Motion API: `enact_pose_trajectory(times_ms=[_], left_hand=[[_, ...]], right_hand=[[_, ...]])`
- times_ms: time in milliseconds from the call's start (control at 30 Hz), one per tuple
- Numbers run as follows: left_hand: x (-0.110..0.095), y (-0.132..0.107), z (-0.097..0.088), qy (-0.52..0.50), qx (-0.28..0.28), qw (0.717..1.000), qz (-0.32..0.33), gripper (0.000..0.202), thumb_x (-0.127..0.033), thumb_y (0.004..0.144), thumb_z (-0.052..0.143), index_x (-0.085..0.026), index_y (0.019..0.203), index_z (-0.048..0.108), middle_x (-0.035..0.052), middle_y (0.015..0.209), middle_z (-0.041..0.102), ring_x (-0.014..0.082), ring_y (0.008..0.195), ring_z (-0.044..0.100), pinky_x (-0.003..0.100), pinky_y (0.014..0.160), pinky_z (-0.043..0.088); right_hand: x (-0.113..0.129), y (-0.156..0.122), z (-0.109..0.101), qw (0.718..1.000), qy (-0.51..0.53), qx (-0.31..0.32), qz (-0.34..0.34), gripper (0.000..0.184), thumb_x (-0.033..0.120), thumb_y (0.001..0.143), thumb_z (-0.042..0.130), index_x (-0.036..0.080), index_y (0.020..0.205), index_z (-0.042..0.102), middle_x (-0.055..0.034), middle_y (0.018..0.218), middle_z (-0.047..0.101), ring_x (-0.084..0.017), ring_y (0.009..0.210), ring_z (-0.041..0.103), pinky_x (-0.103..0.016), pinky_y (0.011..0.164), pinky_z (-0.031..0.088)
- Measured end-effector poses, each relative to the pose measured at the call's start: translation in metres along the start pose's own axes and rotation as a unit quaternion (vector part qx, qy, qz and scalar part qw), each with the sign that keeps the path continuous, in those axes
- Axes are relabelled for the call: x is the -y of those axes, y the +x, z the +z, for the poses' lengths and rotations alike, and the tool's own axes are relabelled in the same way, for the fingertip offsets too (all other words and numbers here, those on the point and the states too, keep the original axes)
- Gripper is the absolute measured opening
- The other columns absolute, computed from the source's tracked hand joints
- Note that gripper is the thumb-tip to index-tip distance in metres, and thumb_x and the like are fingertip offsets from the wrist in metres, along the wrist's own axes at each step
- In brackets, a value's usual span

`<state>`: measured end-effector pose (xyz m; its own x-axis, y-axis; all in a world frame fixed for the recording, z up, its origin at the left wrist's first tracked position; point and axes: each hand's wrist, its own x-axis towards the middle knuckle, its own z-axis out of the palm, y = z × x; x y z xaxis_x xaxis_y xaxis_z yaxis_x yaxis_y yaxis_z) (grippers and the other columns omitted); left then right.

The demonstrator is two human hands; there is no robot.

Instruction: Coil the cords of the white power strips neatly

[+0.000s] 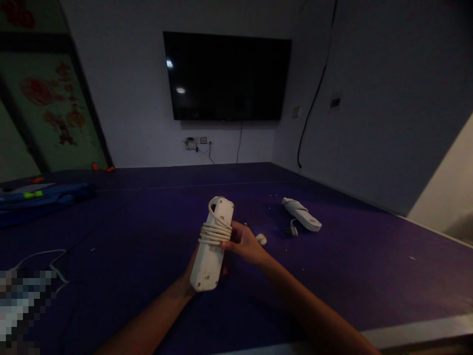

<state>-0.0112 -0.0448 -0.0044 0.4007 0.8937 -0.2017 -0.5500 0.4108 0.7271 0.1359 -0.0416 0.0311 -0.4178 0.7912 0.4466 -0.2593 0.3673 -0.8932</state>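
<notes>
A white power strip [211, 256] with its cord wound around the middle is held upright-tilted above the dark purple floor mat [148, 231]. My left hand [192, 270] grips it from behind, mostly hidden by the strip. My right hand [244, 243] is closed on the strip's right side, fingers pressed against the wound cord [215, 230]. A small white plug [261, 239] shows just beyond my right hand; I cannot tell if it hangs or lies on the mat.
A second white power strip [301, 214] with wrapped cord lies on the mat to the right. A black wall TV [226, 76] hangs ahead above wall sockets [195, 142]. Blue items [40, 197] lie at left, a loose white cable [40, 259] nearer.
</notes>
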Motion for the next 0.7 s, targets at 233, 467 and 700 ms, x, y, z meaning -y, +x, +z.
enact_pose_trajectory(times_ms=[233,467,700], left_hand=[[-0.020,-0.017,0.021,-0.029,0.020,0.997,0.072,0.045,-0.050,0.083,0.049,-0.009,0.090,0.067,0.0082,0.069,0.069,0.0181,0.063,0.064,0.026,0.062,0.049],[-0.018,-0.019,0.018,0.038,-0.013,0.991,0.127,0.040,-0.042,0.073,0.065,-0.009,0.097,0.067,0.0094,0.074,0.071,0.0215,0.069,0.066,0.029,0.065,0.048],[-0.017,-0.014,0.012,0.080,-0.047,0.988,0.124,0.051,-0.049,0.065,0.070,-0.009,0.096,0.067,0.0104,0.080,0.072,0.0201,0.067,0.066,0.027,0.062,0.047]], right_hand=[[0.006,0.001,0.000,0.997,-0.018,-0.065,-0.038,0.044,0.040,0.062,0.076,0.016,0.096,0.061,-0.0075,0.093,0.069,-0.022,0.088,0.064,-0.035,0.078,0.050],[0.006,0.003,-0.007,0.990,-0.039,-0.128,-0.050,0.043,0.038,0.062,0.076,0.015,0.095,0.062,-0.0074,0.092,0.068,-0.022,0.088,0.064,-0.035,0.077,0.051],[0.004,0.002,-0.007,0.993,-0.069,-0.082,-0.039,0.046,0.038,0.059,0.077,0.014,0.095,0.062,-0.0078,0.095,0.069,-0.020,0.085,0.064,-0.030,0.072,0.051]])
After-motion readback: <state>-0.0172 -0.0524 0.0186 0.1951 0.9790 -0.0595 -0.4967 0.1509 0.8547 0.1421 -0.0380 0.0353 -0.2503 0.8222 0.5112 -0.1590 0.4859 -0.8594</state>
